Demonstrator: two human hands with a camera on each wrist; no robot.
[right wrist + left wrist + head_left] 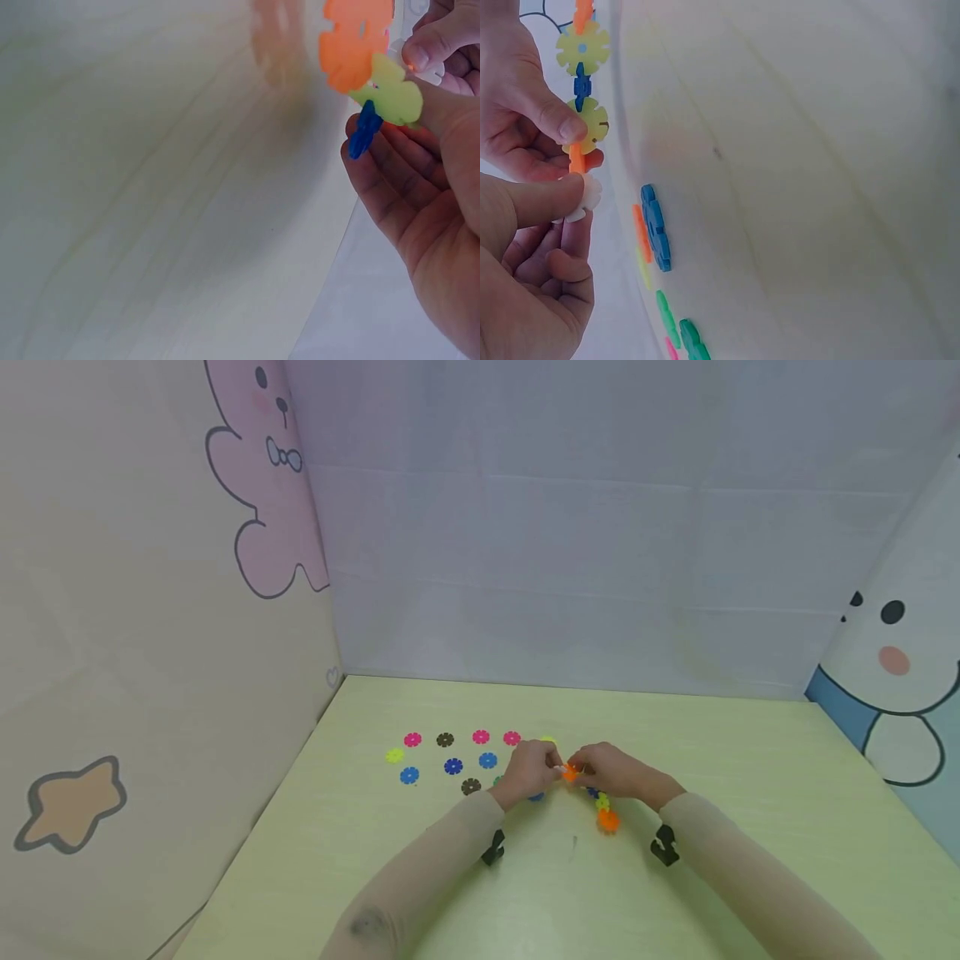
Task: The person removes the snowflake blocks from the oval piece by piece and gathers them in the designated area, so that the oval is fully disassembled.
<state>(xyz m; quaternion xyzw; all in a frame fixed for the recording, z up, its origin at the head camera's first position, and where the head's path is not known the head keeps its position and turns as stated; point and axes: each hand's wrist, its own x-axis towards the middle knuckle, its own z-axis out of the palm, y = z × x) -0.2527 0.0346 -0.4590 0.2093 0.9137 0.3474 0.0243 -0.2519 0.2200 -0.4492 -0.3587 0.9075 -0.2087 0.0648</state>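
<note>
My left hand [528, 770] pinches a white notched interlocking disc [591, 195] between thumb and fingers. Close beside it, my right hand [613, 770] holds a chain of joined discs near its upper end. An orange disc [576, 159] sits edge-on against the white one; whether they are slotted together I cannot tell. Under the right thumb is a yellow disc [594, 126], then a dark blue disc [582, 88] and another yellow disc [583, 49]. At the chain's far end, an orange disc [609, 821] hangs toward the table. Fingers hide part of the chain.
Loose discs lie left of the hands on the pale table [750, 760], among them a pink disc [412, 739], a brown disc [446, 740], a light blue disc [409, 775] and a yellow disc [394, 756]. Fabric walls [570, 543] stand behind and beside the table.
</note>
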